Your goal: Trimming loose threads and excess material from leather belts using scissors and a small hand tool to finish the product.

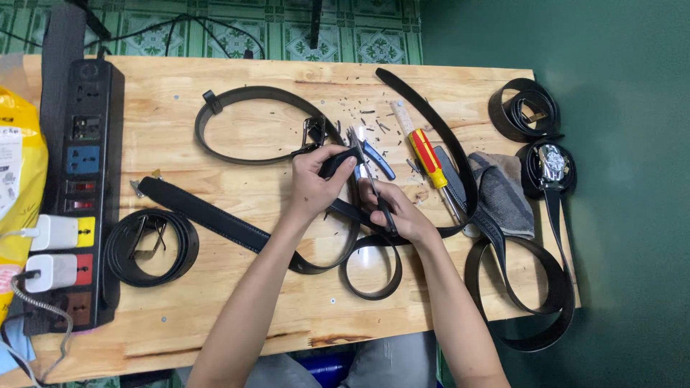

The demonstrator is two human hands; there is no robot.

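Screwdriver (428, 159) right of pliers (370, 154), on table (237, 302)

Wooden surface (237, 316) seen from above. Left hand (314, 181) pinches the end of a black belt (215, 215) between fingers (338, 164) and thumb. Right hand (399, 212) grips a thin metal tool (363, 154) pointed at that belt end. Blue-handled pliers (377, 159) lie just beside the tool tip. Red-and-yellow screwdriver (429, 159) to the right, next to a grey cloth (507, 190). Coiled belts (151, 248) at left; two more rolled belts (525, 109) at far right edge. Black power strip (85, 144) with white chargers (54, 251) along the left. Small black scraps scattered near the top.
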